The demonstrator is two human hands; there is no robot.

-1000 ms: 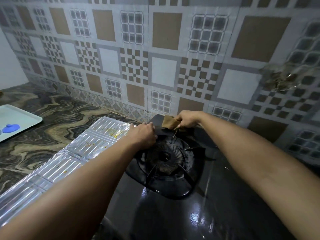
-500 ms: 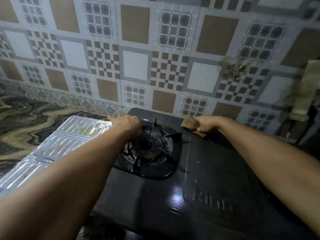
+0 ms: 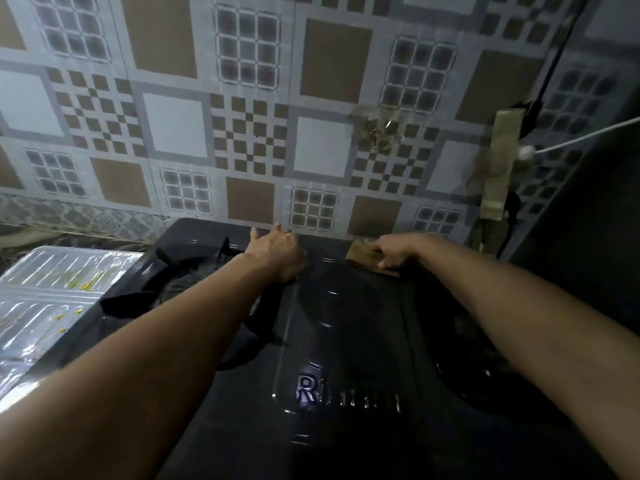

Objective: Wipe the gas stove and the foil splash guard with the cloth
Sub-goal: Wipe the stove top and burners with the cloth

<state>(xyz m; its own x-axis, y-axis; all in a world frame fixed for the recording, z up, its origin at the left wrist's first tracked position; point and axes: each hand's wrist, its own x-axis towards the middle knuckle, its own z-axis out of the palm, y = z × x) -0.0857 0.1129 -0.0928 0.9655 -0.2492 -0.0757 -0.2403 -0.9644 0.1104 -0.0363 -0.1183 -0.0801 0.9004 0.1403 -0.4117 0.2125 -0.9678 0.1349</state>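
Observation:
The black gas stove (image 3: 346,334) fills the lower middle of the head view, its glossy top showing raised lettering. My right hand (image 3: 394,249) presses a folded brown cloth (image 3: 363,256) onto the stove's far edge near the wall. My left hand (image 3: 277,251) rests flat on the stove top just right of the left burner grate (image 3: 156,278), fingers spread, holding nothing. The foil splash guard (image 3: 45,299) lies flat on the counter left of the stove, with yellow food specks on it.
A patterned tiled wall (image 3: 249,133) stands right behind the stove, with a grimy patch at the right. A taped fitting (image 3: 498,168) and a white cable (image 3: 588,133) hang on the wall at the right. A dark surface rises at the far right.
Both hands have slid to the right along the stove's back edge, the cloth going with the right hand. My left hand has left the burner grate and now lies beside it.

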